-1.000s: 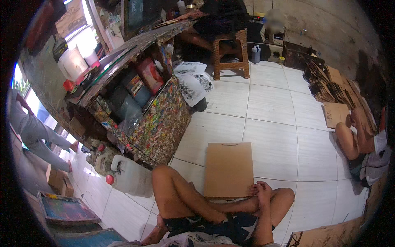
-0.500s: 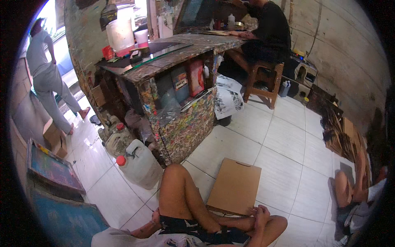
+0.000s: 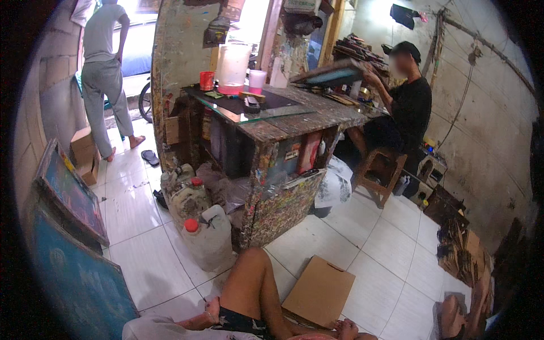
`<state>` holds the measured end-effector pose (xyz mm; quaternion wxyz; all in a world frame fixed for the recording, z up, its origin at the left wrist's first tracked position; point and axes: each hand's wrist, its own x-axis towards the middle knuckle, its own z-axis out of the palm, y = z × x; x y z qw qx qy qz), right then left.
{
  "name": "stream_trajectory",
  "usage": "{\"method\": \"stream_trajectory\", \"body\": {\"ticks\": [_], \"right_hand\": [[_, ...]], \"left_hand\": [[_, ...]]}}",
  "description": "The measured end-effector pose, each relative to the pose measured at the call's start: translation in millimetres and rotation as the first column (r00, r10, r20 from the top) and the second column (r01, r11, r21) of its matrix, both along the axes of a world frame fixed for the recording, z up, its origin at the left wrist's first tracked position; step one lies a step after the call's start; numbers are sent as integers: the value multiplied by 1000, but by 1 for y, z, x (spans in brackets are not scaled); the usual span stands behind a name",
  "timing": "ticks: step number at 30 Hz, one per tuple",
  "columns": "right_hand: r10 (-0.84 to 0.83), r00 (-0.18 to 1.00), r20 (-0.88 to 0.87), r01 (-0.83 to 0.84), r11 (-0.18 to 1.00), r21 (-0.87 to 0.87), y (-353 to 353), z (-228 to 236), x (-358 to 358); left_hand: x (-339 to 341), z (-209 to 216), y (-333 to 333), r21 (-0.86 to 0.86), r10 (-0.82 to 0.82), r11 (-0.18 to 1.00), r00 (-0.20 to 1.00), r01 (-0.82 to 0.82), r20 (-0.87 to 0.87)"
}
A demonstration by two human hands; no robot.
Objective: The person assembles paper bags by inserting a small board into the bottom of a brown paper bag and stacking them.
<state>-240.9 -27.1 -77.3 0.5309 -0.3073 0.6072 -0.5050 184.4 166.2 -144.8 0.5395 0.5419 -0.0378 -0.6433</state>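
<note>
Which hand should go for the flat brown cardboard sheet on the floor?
Right, probably. The flat brown cardboard sheet lies right of the raised knee; the left hand rests on that knee's far side. The right hand is out of view, so this rests on side alone.

Workbench (image 3: pixel 283 212) front speckled all over in many paint colours; top dark under glass. Jug (image 3: pixel 207 241) translucent white with red cap; cardboard sheet (image 3: pixel 320 290) plain brown on white floor tiles (image 3: pixel 141 266). Leaning framed screens (image 3: pixel 73 272) teal-blue; seated person's shirt (image 3: pixel 411 110) black.
</note>
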Motion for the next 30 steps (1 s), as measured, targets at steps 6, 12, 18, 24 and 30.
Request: {"method": "stream_trajectory", "body": {"ticks": [6,12,18,24,30], "right_hand": [[19,999,-38,-19,1000,1,7,5,-1],[10,999,-47,-11,999,-37,19,-3,-12],[6,1000,-22,-8,992,-124,19,-16,-23],[-19,979,-201,-2,995,-104,9,-50,-34],[45,897,-439,-101,989,-104,11,-26,-17]], "left_hand": [[-2,-5,4,-8,-6,1000,1000,6,-15],[-1,-9,10,5,-4,1000,1000,4,-17],[0,-6,4,18,-13,1000,1000,13,2],[-1,7,-5,17,36,999,998,-37,56],[11,51,-13,-12,134,990,934,-138,330]]}}
